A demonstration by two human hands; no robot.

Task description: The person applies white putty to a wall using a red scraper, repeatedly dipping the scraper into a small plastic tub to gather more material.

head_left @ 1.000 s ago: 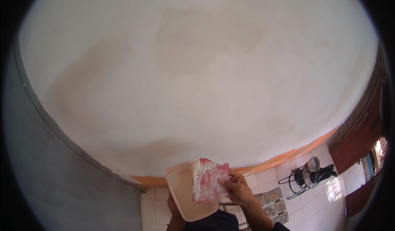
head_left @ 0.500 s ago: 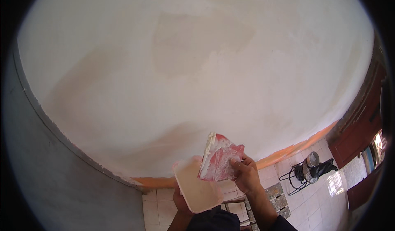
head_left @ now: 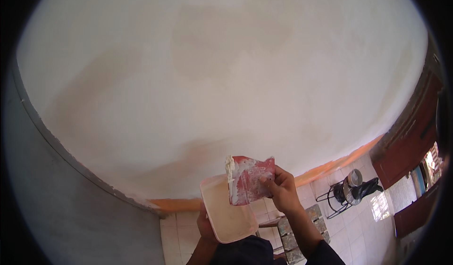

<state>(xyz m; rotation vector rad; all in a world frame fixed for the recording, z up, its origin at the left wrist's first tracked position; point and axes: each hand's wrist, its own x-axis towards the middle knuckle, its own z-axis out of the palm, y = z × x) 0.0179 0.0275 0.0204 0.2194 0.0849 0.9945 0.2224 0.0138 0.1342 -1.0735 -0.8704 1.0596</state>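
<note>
My right hand (head_left: 283,189) grips a red putty scraper (head_left: 252,182) by its narrower right side. White paste smears its face, and a thick ridge of paste sits along its left edge. Below and to the left, my left hand (head_left: 205,226) holds a pale rectangular tub (head_left: 229,240) from its left side. The tub is tilted, with a cream-coloured coating inside. The scraper hangs over the tub's upper right part and hides some of its rim. Ahead of both hands rises a white wall (head_left: 283,100) with damp-looking beige patches.
An orange strip (head_left: 321,170) runs along the wall's foot. A grey wall (head_left: 85,189) stands at the left. On the tiled floor (head_left: 351,232) are a paint-spattered wooden stool (head_left: 289,241) and a black metal stand (head_left: 332,199) with a metal pot (head_left: 355,178). Reddish-brown doors (head_left: 406,152) are at the right.
The scraper has turned so its paste-laden edge stands more upright, and it has shifted slightly left. The tub stays held nearly in place. The view has moved slightly.
</note>
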